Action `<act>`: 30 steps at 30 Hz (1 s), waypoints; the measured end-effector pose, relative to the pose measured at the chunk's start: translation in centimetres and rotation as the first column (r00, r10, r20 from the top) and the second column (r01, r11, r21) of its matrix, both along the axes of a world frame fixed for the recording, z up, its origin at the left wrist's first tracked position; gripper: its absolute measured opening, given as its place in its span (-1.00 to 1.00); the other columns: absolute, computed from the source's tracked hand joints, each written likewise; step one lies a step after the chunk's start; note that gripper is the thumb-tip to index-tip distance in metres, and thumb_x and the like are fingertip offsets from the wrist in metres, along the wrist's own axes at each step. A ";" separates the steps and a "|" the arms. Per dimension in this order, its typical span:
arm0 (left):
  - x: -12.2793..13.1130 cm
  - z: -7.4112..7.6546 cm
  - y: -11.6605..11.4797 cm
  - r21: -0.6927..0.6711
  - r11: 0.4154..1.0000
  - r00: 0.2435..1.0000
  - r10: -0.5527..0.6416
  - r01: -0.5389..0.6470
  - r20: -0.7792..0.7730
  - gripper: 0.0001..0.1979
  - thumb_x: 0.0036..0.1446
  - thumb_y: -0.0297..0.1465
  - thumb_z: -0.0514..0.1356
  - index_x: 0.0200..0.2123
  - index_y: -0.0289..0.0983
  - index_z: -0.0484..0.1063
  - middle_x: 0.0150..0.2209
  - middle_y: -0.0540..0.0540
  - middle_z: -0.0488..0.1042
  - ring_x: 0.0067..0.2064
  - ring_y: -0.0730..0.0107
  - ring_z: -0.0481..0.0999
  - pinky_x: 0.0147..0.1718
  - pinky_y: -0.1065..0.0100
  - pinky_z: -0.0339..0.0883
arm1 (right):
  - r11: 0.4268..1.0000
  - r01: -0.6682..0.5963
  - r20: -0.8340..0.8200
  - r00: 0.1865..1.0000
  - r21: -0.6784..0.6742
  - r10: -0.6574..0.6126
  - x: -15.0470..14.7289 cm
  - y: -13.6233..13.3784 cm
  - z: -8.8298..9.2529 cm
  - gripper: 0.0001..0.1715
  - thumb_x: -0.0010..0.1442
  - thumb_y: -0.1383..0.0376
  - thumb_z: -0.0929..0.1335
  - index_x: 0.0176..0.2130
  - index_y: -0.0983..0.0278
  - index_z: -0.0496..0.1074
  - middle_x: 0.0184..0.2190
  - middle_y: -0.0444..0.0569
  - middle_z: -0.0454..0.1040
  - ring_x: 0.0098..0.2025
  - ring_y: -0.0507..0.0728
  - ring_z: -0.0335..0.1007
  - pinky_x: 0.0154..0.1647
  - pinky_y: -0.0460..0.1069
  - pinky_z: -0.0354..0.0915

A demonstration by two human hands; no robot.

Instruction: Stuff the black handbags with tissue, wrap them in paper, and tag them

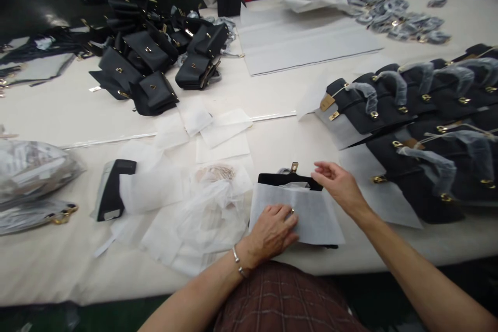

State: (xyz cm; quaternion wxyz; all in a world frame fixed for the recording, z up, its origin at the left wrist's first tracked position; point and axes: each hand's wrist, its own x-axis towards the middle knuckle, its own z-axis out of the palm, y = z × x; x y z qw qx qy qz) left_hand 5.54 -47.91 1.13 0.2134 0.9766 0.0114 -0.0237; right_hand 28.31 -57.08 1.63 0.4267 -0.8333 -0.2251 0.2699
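A black handbag lies in front of me, its flap raised and a gold clasp at the top. A white paper sheet covers its front. My left hand rests on this sheet with slightly bent fingers, beside a small gold fitting that pokes through. My right hand hovers at the bag's upper right corner, fingers curved and thumb apart, with nothing visible in them. Whether its fingertips touch the bag I cannot tell. Some wrapping shows inside the bag's opening.
Black handbags with wrapped handles stand in rows at right. Loose tissue sheets and a stapler-like black tool lie left. A pile of black bags sits farther back, near a stack of large sheets. Two people work across the table.
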 end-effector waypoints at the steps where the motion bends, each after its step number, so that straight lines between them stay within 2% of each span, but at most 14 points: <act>1: -0.1 0.1 0.0 0.011 1.000 1.000 -0.017 0.017 0.010 -0.57 0.22 -0.15 0.23 0.05 -0.23 0.28 0.08 -0.17 0.35 0.02 0.15 0.38 -0.06 0.17 0.33 | 0.999 -0.026 0.101 0.994 -0.023 0.028 0.6 1.2 0.1 -0.29 0.00 0.03 0.43 0.07 0.33 0.42 -0.01 0.13 0.49 -0.05 0.21 0.45 -0.06 0.06 0.37; 3: -0.3 0.2 -0.1 0.042 0.998 0.999 -0.037 0.036 0.020 -0.53 0.20 -0.14 0.25 0.09 -0.19 0.26 0.13 -0.17 0.31 0.05 0.13 0.36 -0.05 0.17 0.32 | 0.981 -0.153 0.188 0.967 -0.122 0.174 1.5 3.3 -0.1 -0.32 -0.04 0.08 0.45 0.05 0.31 0.46 0.05 0.12 0.48 0.00 0.22 0.43 -0.02 0.05 0.34; 6: -0.2 -0.2 -0.4 0.065 0.998 0.999 -0.024 0.022 0.028 -0.57 0.18 -0.14 0.27 0.04 -0.17 0.31 0.12 -0.15 0.31 0.07 0.14 0.35 0.08 0.09 0.25 | 0.923 -0.311 0.134 0.929 -0.225 0.346 1.7 5.2 -0.4 -0.70 -0.02 0.13 0.42 -0.29 0.24 0.59 -0.33 -0.05 0.60 -0.27 0.15 0.49 -0.24 -0.03 0.32; 8: -0.2 -0.8 -0.5 0.058 0.998 0.998 -0.004 0.001 0.055 -0.60 0.19 -0.12 0.26 0.02 -0.15 0.33 0.12 -0.13 0.31 0.13 0.13 0.31 0.21 -0.03 0.10 | 0.908 -0.347 0.128 0.915 -0.234 0.382 1.3 5.5 -0.2 -0.79 0.02 0.14 0.40 -0.41 0.21 0.58 -0.49 -0.14 0.56 -0.39 0.10 0.45 -0.34 -0.05 0.27; 10: -0.3 -1.4 -0.5 0.044 0.999 0.995 0.015 -0.019 0.095 -0.60 0.21 -0.10 0.23 0.04 -0.12 0.33 0.15 -0.11 0.30 0.24 0.08 0.22 0.27 -0.09 -0.02 | 0.903 -0.361 0.135 0.907 -0.234 0.398 0.6 5.1 0.4 -0.78 0.05 0.13 0.39 -0.37 0.19 0.58 -0.49 -0.17 0.56 -0.40 0.08 0.45 -0.36 -0.07 0.25; 12: -0.4 -2.1 -0.5 0.025 0.999 0.992 0.034 -0.037 0.125 -0.57 0.20 -0.09 0.23 0.08 -0.10 0.32 0.16 -0.10 0.30 0.29 0.04 0.14 0.28 -0.09 -0.03 | 0.902 -0.368 0.146 0.903 -0.227 0.405 -0.4 4.2 1.2 -0.78 0.09 0.13 0.38 -0.32 0.18 0.57 -0.44 -0.17 0.57 -0.37 0.08 0.46 -0.33 -0.07 0.27; 14: -0.6 -2.6 -0.4 0.001 0.999 0.989 0.050 -0.051 0.137 -0.57 0.21 -0.09 0.23 0.09 -0.09 0.32 0.15 -0.09 0.32 0.30 0.04 0.15 0.28 -0.09 -0.02 | 0.891 -0.395 0.238 0.864 -0.226 0.443 -2.0 3.0 1.9 -0.80 0.14 0.16 0.37 -0.30 0.19 0.56 -0.36 -0.12 0.59 -0.30 0.10 0.48 -0.24 -0.05 0.28; 18: -0.8 -3.4 -0.4 -0.035 0.998 0.986 0.053 -0.048 0.161 -0.56 0.22 -0.08 0.20 0.10 -0.09 0.33 0.16 -0.11 0.33 0.29 0.05 0.16 0.28 -0.13 -0.03 | 0.833 -0.467 0.515 0.657 -0.296 0.551 -5.9 0.4 2.8 -0.81 0.25 0.30 0.30 -0.25 0.22 0.54 -0.25 -0.01 0.58 -0.21 0.14 0.48 -0.15 -0.02 0.28; 20: -0.8 -3.6 -0.5 -0.040 0.998 0.983 0.057 -0.051 0.174 -0.55 0.20 -0.07 0.21 0.10 -0.10 0.34 0.18 -0.12 0.31 0.29 0.04 0.15 0.28 -0.13 -0.03 | 0.825 -0.466 0.568 0.603 -0.320 0.561 -7.9 -0.8 2.8 -0.78 0.30 0.33 0.27 -0.24 0.23 0.53 -0.25 0.01 0.58 -0.23 0.13 0.48 -0.18 -0.03 0.28; 23: -0.9 -3.9 -0.6 -0.044 0.996 0.980 0.082 -0.075 0.179 -0.56 0.19 -0.05 0.22 0.05 -0.14 0.39 0.16 -0.12 0.31 0.27 0.06 0.17 0.29 -0.08 -0.03 | 0.834 -0.476 0.612 0.580 -0.280 0.537 -10.2 -2.2 2.1 -0.73 0.34 0.35 0.23 -0.22 0.26 0.52 -0.27 0.01 0.56 -0.26 0.12 0.50 -0.22 -0.02 0.31; 26: -1.0 -4.2 -0.4 -0.050 0.997 0.979 0.065 -0.056 0.195 -0.58 0.19 -0.05 0.22 0.01 -0.14 0.42 0.10 -0.10 0.36 0.22 0.12 0.23 0.28 -0.03 0.00 | 0.870 -0.467 0.638 0.623 -0.162 0.453 -11.5 -3.5 0.8 -0.74 0.36 0.35 0.22 -0.16 0.28 0.49 -0.24 0.01 0.57 -0.19 0.13 0.52 -0.13 -0.01 0.36; 30: -1.5 -4.3 0.1 -0.034 0.999 0.964 0.000 0.009 0.265 -0.55 0.22 -0.04 0.18 0.07 -0.16 0.37 0.12 -0.14 0.35 0.24 0.12 0.22 0.28 -0.02 0.01 | 0.929 -0.371 0.611 0.734 -0.004 0.295 -12.0 -5.2 -0.9 -0.82 0.35 0.25 0.30 -0.15 0.24 0.49 -0.21 -0.03 0.59 -0.15 0.14 0.54 -0.05 0.02 0.41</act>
